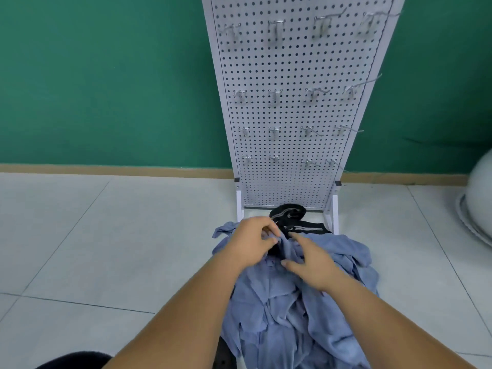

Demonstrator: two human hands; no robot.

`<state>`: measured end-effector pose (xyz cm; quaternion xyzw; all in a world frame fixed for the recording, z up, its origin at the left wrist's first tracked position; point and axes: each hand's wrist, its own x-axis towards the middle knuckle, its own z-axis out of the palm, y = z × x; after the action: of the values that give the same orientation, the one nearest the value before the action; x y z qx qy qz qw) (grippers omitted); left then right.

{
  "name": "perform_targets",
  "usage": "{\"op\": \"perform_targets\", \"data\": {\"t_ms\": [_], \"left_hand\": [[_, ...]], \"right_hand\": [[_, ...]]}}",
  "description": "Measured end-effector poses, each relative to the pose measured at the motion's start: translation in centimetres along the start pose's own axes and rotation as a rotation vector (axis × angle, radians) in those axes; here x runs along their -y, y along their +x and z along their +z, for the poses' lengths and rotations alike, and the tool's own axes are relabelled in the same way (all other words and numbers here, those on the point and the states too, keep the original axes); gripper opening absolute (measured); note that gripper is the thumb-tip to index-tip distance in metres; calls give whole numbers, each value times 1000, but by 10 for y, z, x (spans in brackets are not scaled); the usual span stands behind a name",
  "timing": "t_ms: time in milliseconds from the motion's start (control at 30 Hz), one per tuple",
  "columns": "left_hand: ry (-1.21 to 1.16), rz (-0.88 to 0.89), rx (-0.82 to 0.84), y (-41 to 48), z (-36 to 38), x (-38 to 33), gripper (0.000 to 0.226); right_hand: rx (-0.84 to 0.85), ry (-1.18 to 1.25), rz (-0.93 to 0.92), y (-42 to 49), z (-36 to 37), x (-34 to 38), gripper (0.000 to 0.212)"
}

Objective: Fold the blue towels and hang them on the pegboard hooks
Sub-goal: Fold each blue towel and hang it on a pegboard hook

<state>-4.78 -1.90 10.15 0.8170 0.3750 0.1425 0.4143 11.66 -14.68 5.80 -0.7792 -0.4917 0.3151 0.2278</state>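
We see the blue towels [287,320] heaped in a crumpled pile on the tiled floor [106,235], just before the foot of the white pegboard [287,62] with its rows of metal hooks [275,94]. Our left hand [254,242] pinches a fold at the far edge of the pile; our right hand [310,263] lies beside it, fingers fairly straight on the cloth. A black striped cloth [290,212] lies beyond, and its pale mark is too blurred to read.

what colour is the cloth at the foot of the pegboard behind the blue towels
The cloth is black with grey stripes; head view.
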Motion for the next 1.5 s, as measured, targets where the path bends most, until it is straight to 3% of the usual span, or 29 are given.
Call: {"op": "perform_targets", "data": {"t_ms": [67,133,267,400,467,567,667,733,833,900,1000,1067,1167,1233,1300,1400,1500], "left_hand": [[-61,54,-2,4,-21,-39,23],[-113,112,-24,7,-42,-72,19],[-154,193,-134,8,-82,-111,25],[-223,209,-347,3,-112,-127,35],[-191,199,-387,1,-116,-126,38],[49,146,-277,-2,-107,-122,48],[101,200,-103,-6,-90,-132,71],[14,246,-53,-6,-78,-143,60],[-95,231,-101,0,-64,-147,20],[-140,218,-155,2,-61,-148,5],[-268,208,-295,0,-64,-154,10],[-403,169,-369,2,-68,-155,9],[-375,81,-429,9,-71,-146,9],[-123,31,-367,16,-68,-135,9],[-8,22,-250,22,-63,-128,5],[-199,129,-72,28,-56,-132,36],[-319,190,1,30,-54,-140,37]], "right_hand": [[-53,77,-12,2,-25,17,66],[-144,51,-49,4,-51,31,16],[-275,38,-132,3,-105,54,37],[-357,1,-194,-17,-162,75,17],[-404,94,-235,-27,-187,84,17],[-417,276,-330,-41,-203,105,19],[-364,225,-398,-46,-201,123,25],[-329,140,-418,-46,-195,127,28],[-336,92,-432,-50,-190,128,31],[-337,79,-405,-51,-191,119,31],[-264,-12,-297,-50,-196,91,18],[-236,-5,-229,-50,-200,73,23],[-233,365,-219,-55,-203,67,12],[-255,601,-227,-53,-202,73,13],[-265,607,-233,-45,-201,75,17],[-212,409,-243,-30,-196,74,20],[-160,185,-287,-17,-194,74,31]]}}
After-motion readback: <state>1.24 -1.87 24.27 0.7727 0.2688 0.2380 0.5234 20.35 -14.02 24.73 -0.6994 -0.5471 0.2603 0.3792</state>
